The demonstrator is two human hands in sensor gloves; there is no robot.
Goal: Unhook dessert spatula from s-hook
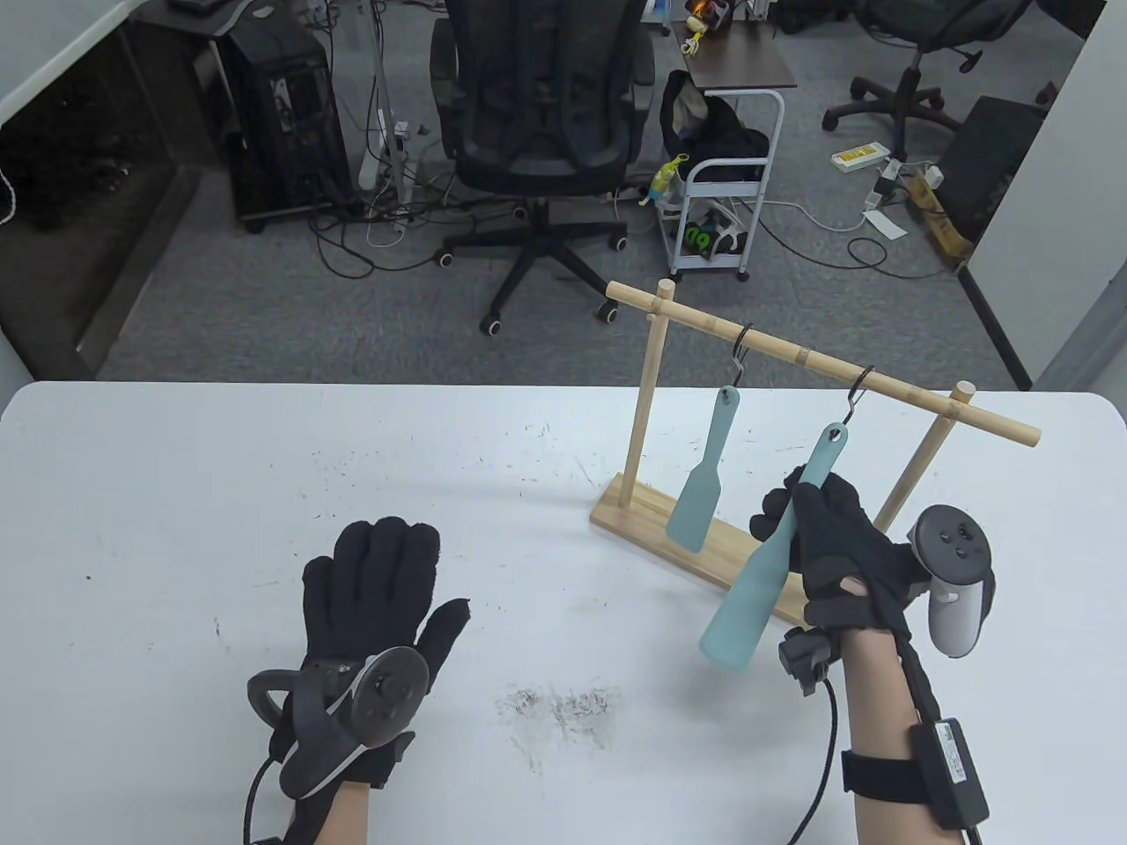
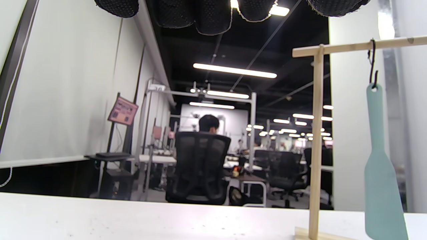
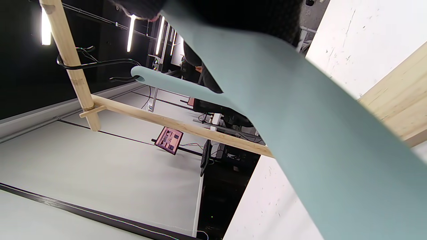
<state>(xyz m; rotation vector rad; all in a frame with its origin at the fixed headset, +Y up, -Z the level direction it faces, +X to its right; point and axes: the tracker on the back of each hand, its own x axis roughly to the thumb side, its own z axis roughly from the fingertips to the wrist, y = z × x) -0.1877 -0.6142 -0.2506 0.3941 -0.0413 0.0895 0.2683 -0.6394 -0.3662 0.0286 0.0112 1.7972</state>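
The dessert spatula [image 1: 764, 563] hangs tilted from the right-hand s-hook [image 1: 858, 393] on the wooden rack [image 1: 704, 537], its handle end up at the hook and its broad blade swung down and toward the near edge of the bench [image 1: 176, 493]. The hole at the top of the handle sits right at the hook's lower curl; in the right wrist view the handle tip [image 3: 140, 75] lies against the dark hook [image 3: 96, 63], though whether the hook passes through the hole is hard to tell there. The right hand [image 1: 836, 550] grips the spatula around the handle, just above the blade, with its fingers [image 1: 779, 506] curled around the handle from behind. The blade hangs in the air in front of the rack's base, not touching the bench.

A second spatula [image 1: 704, 480] of the same pale teal hangs straight down from the left-hand hook [image 1: 742, 352] on the rack's crossbar [image 1: 819, 361]; the left wrist view shows it [image 2: 380, 173] upright, its blade reaching down near the base.

The left hand [image 1: 374, 585] rests flat on the bench, palm down, well apart from the rack, fingers [image 1: 387, 546] stretched forward side by side and thumb out to the side, holding nothing. Dark scuff marks [image 1: 559, 709] smear the bench between the two hands.
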